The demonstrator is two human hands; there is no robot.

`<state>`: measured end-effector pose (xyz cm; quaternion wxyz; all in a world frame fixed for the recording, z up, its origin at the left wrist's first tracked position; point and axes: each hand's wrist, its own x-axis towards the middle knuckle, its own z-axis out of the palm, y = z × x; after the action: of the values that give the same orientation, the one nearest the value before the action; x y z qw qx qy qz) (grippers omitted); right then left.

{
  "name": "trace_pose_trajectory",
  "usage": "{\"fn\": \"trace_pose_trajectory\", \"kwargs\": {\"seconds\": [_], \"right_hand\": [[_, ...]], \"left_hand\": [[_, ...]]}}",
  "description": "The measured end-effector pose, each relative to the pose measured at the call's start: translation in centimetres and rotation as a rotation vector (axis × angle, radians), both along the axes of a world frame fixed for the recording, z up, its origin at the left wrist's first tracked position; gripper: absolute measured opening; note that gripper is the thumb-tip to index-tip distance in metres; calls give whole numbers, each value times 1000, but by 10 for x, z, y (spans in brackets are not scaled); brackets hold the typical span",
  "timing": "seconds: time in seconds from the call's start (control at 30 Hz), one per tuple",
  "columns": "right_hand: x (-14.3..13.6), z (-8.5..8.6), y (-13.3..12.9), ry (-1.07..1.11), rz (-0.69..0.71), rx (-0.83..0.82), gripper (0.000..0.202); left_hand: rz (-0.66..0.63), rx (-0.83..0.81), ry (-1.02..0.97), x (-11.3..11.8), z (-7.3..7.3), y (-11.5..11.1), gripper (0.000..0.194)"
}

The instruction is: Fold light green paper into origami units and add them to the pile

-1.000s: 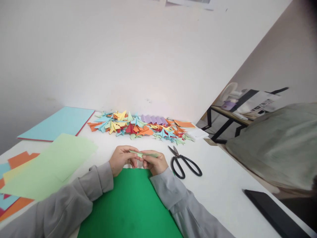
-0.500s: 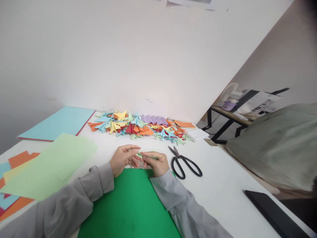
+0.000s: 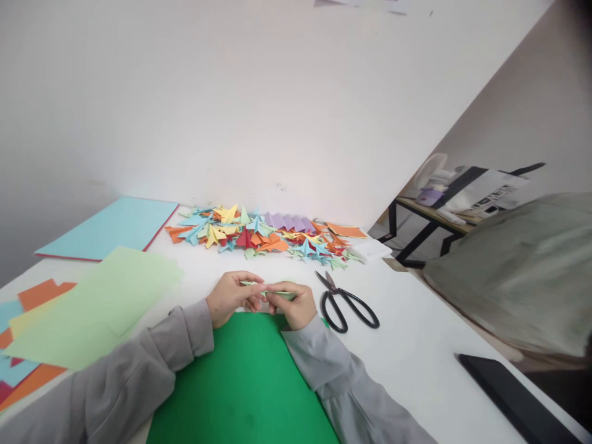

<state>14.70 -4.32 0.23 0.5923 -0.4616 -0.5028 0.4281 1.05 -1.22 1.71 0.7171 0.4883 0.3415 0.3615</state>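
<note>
A small light green folded paper (image 3: 283,294) is pinched between both hands above the far edge of a green sheet (image 3: 245,376). My left hand (image 3: 234,296) grips its left end between thumb and fingers. On the right end, my right hand (image 3: 296,303) is closed with thumb and forefinger together. Beyond the hands lies a long pile of small folded paper planes (image 3: 268,242) in several colours. Black-handled scissors (image 3: 346,301) rest on the white table to the right of my right hand, blades slightly apart.
Large light green paper (image 3: 99,308) overlaps coloured scraps (image 3: 39,295) at the left. Blue sheets (image 3: 111,228) lie behind. A black flat object (image 3: 513,394) sits at the right edge; a white wall rises behind the table.
My left fingers have closed onto the light green paper, which now shows as a longer strip between the hands. My right hand keeps its grip.
</note>
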Motion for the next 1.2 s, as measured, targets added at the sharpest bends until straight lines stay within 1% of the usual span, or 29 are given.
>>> {"fn": "trace_pose_trajectory", "kwargs": {"seconds": [0.2, 0.37, 0.5, 0.63, 0.77, 0.87, 0.97, 1.1, 1.2], "right_hand": [[-1, 2, -2, -59, -5, 18, 6], [-1, 2, -2, -77, -5, 15, 8], [-1, 2, -1, -48, -35, 15, 16], [-2, 1, -2, -51, -55, 46, 9], [-3, 1, -3, -56, -96, 32, 9], [-3, 1, -3, -73, -126, 29, 9], [-3, 1, -3, -72, -127, 51, 8], [-1, 2, -2, -61, -100, 83, 8], [1, 3, -1, -37, -62, 79, 8]], "left_hand": [[17, -2, 2, -1, -2, 1, 35], [21, -26, -2, -2, 0, 1, 37], [22, -35, -16, -2, 0, 1, 39], [24, -54, -23, -2, -1, 3, 40], [21, -46, -43, -3, -1, 3, 37], [-21, -19, -36, -3, -1, 2, 31], [-72, 36, 11, -3, 0, 2, 27], [-89, 60, 72, -5, 0, 2, 30], [-114, 31, 55, -6, 0, 4, 31]]}}
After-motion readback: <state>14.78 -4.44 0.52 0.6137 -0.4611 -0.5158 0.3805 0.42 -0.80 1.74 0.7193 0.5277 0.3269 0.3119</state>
